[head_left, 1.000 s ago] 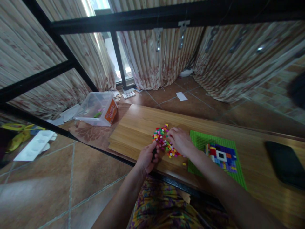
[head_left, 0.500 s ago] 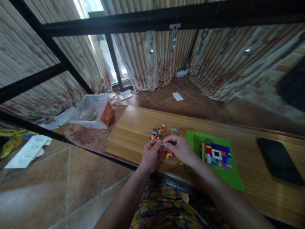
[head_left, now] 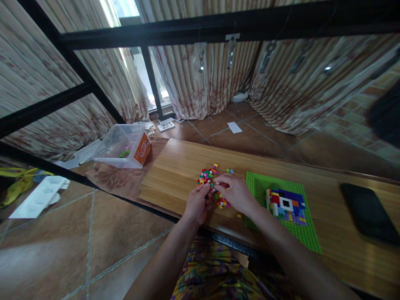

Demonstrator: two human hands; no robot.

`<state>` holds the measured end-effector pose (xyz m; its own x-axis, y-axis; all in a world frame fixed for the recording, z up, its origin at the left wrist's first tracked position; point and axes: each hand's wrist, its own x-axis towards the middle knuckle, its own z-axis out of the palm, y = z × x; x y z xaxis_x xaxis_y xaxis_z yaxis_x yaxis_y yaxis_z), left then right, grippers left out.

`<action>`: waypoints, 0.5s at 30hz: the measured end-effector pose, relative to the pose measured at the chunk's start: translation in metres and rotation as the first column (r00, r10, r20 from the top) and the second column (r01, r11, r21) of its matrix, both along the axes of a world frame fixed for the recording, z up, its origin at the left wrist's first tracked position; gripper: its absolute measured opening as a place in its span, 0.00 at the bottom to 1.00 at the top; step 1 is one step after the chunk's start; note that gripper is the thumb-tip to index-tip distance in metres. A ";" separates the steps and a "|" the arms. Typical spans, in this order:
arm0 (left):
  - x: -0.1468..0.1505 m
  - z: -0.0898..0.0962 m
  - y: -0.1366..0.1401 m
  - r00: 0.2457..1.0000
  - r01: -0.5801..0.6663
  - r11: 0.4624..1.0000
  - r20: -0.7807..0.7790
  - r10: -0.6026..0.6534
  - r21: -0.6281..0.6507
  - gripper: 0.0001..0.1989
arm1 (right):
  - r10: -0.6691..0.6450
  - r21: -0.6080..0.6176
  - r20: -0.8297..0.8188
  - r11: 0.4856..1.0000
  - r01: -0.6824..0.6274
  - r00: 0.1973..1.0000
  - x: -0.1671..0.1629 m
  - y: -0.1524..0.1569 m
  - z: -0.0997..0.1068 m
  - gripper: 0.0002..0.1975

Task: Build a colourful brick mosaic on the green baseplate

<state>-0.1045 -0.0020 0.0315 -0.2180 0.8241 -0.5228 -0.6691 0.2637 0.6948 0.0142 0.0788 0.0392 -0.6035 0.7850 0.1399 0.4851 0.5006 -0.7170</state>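
My left hand (head_left: 198, 202) is closed at the table's front side, thumb and forefinger pinched on a small green toy brick (head_left: 212, 184). Just to its right, my right hand (head_left: 236, 191) bends over the loose bricks with curled fingers pressed together; whatever is at its fingertips is too small to make out. Beyond the fingertips lies a pile of small coloured toy bricks (head_left: 205, 175), and more loose bricks (head_left: 222, 203) lie between the hands. A green baseplate (head_left: 254, 181) rests beside my right forearm, bearing a low multicoloured brick build (head_left: 293, 198) with a white-framed dark square.
A black phone (head_left: 368, 210) lies on the wooden table (head_left: 175, 166) at the right. A clear plastic box (head_left: 117, 143) with an orange label stands at the far left. Black metal bars (head_left: 175, 31) cross in front of striped curtains (head_left: 193, 87).
My hands have moved slightly apart; before, their fingertips met over one small brick. The right fingers now reach farther over the loose bricks. The view has shifted slightly.
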 end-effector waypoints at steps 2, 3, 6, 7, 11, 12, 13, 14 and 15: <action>0.001 0.001 0.000 1.000 0.004 1.000 0.010 -0.004 -0.002 0.20 | 0.048 -0.040 -0.045 0.998 -0.050 0.998 -0.002 -0.006 0.004 0.08; 0.001 0.001 -0.001 1.000 0.007 1.000 0.019 -0.007 -0.004 0.20 | 0.058 -0.059 -0.062 0.996 -0.062 0.996 -0.002 -0.008 0.004 0.07; 0.000 0.002 -0.001 0.996 0.032 0.999 0.085 -0.032 0.002 0.19 | 0.047 -0.114 -0.140 0.991 -0.064 0.989 -0.001 -0.011 0.001 0.07; -0.001 0.002 -0.001 0.991 0.050 0.999 0.123 -0.051 0.007 0.19 | 0.037 -0.140 -0.184 0.988 -0.064 0.982 0.000 -0.011 -0.002 0.07; -0.003 0.002 0.002 0.971 0.104 0.994 0.216 -0.099 -0.013 0.17 | -0.064 -0.241 -0.286 0.971 -0.007 0.956 0.005 -0.005 -0.016 0.07; -0.003 0.003 0.004 0.975 0.100 0.994 0.204 -0.091 -0.032 0.17 | -0.098 -0.242 -0.279 0.970 0.029 0.955 0.006 -0.002 -0.018 0.07; -0.003 0.003 0.005 0.978 0.095 0.994 0.192 -0.084 -0.048 0.16 | -0.120 -0.235 -0.267 0.970 0.056 0.956 0.006 0.000 -0.020 0.07; -0.004 0.003 0.006 0.983 0.085 0.994 0.171 -0.073 -0.064 0.17 | -0.136 -0.217 -0.247 0.973 0.082 0.959 0.006 0.003 -0.020 0.07; -0.004 0.004 0.008 0.988 0.071 0.994 0.142 -0.059 -0.081 0.17 | -0.149 -0.187 -0.220 0.976 0.108 0.964 0.005 0.007 -0.020 0.07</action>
<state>-0.1083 0.0057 0.0354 -0.0855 0.7850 -0.6135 -0.7373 0.3643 0.5689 0.0193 0.0855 0.0193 -0.4632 0.8781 0.1198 0.3481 0.3046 -0.8866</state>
